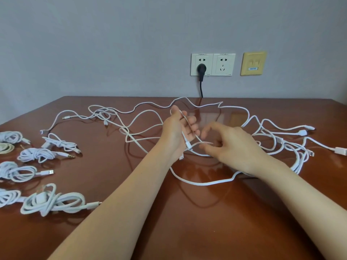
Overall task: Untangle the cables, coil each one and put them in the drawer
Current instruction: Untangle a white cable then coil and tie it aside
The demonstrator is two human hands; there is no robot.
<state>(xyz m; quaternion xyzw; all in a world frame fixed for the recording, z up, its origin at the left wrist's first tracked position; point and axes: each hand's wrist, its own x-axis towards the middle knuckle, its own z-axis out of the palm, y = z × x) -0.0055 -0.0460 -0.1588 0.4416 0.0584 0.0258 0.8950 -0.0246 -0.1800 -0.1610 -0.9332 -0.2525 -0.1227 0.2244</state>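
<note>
Cable (188, 144) is gripped by the curled left hand (180, 129); half-open right hand (234, 145) touches it.

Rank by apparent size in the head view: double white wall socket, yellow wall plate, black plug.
1. double white wall socket
2. yellow wall plate
3. black plug
All share one wall, so distance doesn't mislead.

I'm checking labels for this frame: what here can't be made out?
Drawer: nowhere in the head view.
Right hand: motion-blurred; whether it pinches the white cable that the left hand holds is unclear.
Coiled cables at left: cut off by the frame edge.
Black cord: vanishes behind the table.
</note>
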